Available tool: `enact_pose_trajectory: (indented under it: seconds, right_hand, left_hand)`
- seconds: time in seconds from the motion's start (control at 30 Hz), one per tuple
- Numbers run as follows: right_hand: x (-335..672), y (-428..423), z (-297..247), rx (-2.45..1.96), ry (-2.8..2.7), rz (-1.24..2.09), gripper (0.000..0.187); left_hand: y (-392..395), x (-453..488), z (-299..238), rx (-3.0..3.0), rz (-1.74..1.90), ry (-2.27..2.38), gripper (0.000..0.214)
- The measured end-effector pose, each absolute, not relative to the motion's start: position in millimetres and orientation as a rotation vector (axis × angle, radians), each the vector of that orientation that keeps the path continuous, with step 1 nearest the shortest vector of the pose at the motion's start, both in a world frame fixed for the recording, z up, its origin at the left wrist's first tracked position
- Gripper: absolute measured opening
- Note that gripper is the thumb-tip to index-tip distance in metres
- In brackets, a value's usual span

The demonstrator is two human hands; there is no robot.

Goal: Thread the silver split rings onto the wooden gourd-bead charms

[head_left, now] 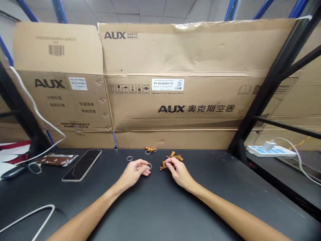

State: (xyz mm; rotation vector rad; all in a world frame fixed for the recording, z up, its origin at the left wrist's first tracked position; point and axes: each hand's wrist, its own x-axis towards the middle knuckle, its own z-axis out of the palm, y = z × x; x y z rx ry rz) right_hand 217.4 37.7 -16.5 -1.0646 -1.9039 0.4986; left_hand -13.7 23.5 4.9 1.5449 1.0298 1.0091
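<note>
My left hand (pixel 134 172) pinches a thin metal key ring (pixel 149 165) just above the dark table. A second key ring (pixel 129 158) lies on the table behind that hand. My right hand (pixel 179 172) has its fingertips closed on one of several brown gourd-shaped wooden pendants (pixel 173 154); the pendants form a small pile around and behind the fingers. Farther back, near the cardboard, sits another brown pendant (pixel 150 149) with a ring beside or attached to it; I cannot tell which.
Large cardboard boxes (pixel 175 120) stand along the back edge. On the left lie a phone (pixel 82 165), a brown packet (pixel 56 159) and white cables (pixel 37 217). A black metal rack post (pixel 260 90) rises at the right, beside a white power strip (pixel 271 153).
</note>
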Motion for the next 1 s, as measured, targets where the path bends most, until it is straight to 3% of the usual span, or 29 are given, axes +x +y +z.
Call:
enact_pose_trajectory:
  seconds: [0.3,0.73,1.0]
  right_hand:
    - [221.0,49.8,-26.3,-1.024,-1.705,0.866,0.025]
    - [219.2,45.5,-18.5,-0.985,-1.713,0.759,0.026]
    - [213.9,48.5,-21.7,-0.905,-1.477,0.975,0.038]
  left_hand:
    - [26.1,-13.8,2.4,1.555,0.987,1.026,0.038]
    - [30.6,-13.2,-0.6,1.516,0.978,1.009,0.039]
    - [27.4,-11.9,3.3,1.669,0.993,1.086,0.034]
